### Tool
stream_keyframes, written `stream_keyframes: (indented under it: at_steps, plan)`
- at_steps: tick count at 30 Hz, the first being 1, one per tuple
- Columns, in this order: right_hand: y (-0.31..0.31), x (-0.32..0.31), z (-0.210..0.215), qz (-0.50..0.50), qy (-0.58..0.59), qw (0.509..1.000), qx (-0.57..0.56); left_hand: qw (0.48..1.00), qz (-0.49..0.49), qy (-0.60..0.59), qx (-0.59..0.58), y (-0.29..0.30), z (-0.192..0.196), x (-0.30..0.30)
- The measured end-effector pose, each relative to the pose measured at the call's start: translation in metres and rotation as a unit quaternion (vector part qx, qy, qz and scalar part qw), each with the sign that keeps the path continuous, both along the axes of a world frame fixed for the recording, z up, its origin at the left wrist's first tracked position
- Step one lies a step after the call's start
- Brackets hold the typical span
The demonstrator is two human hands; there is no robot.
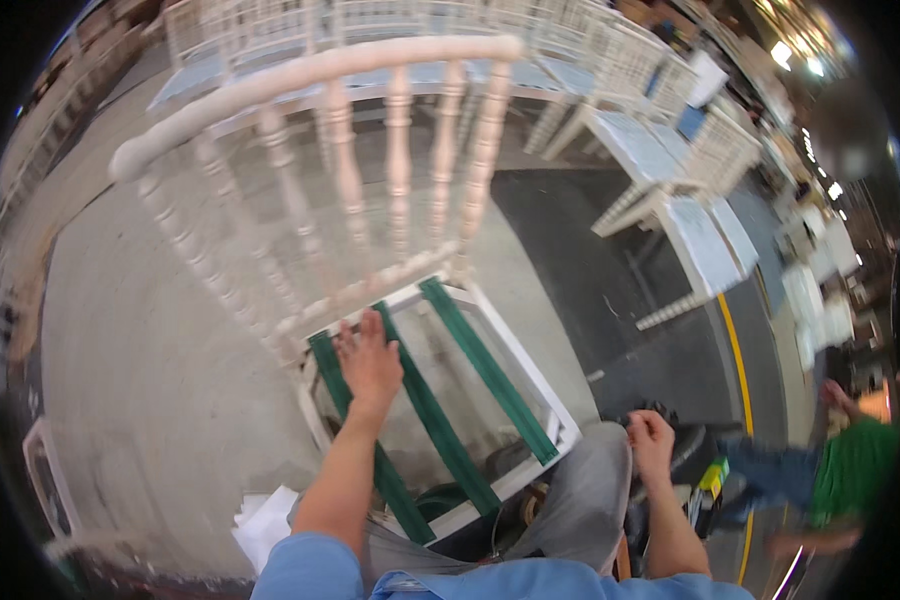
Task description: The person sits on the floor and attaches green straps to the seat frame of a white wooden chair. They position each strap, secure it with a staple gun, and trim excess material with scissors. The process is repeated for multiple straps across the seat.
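Observation:
A white wooden chair frame [525, 360] with a turned-spindle backrest [398, 165] stands before me, its seat open. Three green webbing straps [490, 370] run across the seat from the back rail to the front rail. My left hand [370, 368] lies with fingers stretched out at the back end of the left and middle straps, by the back rail. Beside my right knee, off the chair, my right hand [652, 445] has its fingers curled together. Whether something small is in them, I cannot make out.
Several white chairs with pale blue seats [705, 245] stand at the back and right. A yellow floor line [738, 370] runs along the right. A person in a green shirt [855, 470] is at far right, near a yellow-green box [713, 477]. White sheets [265, 525] lie at lower left.

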State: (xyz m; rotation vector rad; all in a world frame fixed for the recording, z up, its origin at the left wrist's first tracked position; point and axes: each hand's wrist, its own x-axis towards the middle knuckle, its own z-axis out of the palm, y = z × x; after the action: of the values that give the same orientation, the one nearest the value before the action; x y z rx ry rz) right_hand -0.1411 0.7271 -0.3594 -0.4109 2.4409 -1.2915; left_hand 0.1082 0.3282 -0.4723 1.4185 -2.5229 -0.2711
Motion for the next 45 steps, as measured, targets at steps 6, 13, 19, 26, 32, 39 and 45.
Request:
stream_keyframes:
  at_steps: [6, 13, 19, 26, 32, 39, 45]
  plan:
    - [0.237, 0.0, 0.028, -0.205, 0.226, 0.886, 0.349, 0.997, 0.005, -0.059, 0.056, 0.01, 0.003, -0.016]
    - [0.255, 0.012, -0.007, -0.238, 0.062, 0.879, 0.408, 0.999, 0.008, -0.051, 0.006, 0.0, -0.011, -0.014]
    - [0.298, 0.003, 0.001, -0.18, 0.049, 0.882, 0.433, 0.999, -0.02, 0.029, -0.006, -0.003, -0.024, -0.015]
    - [0.269, 0.005, -0.02, -0.154, 0.053, 0.941, 0.298, 0.999, 0.009, 0.036, 0.004, -0.006, -0.011, 0.005]
    - [0.226, 0.013, 0.045, -0.076, 0.073, 0.986, 0.133, 0.997, 0.003, 0.06, 0.04, 0.0, -0.014, -0.001]
    - [-0.024, 0.021, 0.109, 0.166, -0.192, 0.967, -0.003, 0.997, 0.009, 0.059, 0.056, -0.005, -0.013, 0.003]
    - [-0.245, 0.062, 0.032, 0.313, -0.242, 0.918, -0.015, 0.995, 0.007, 0.068, 0.07, -0.009, -0.012, 0.008]
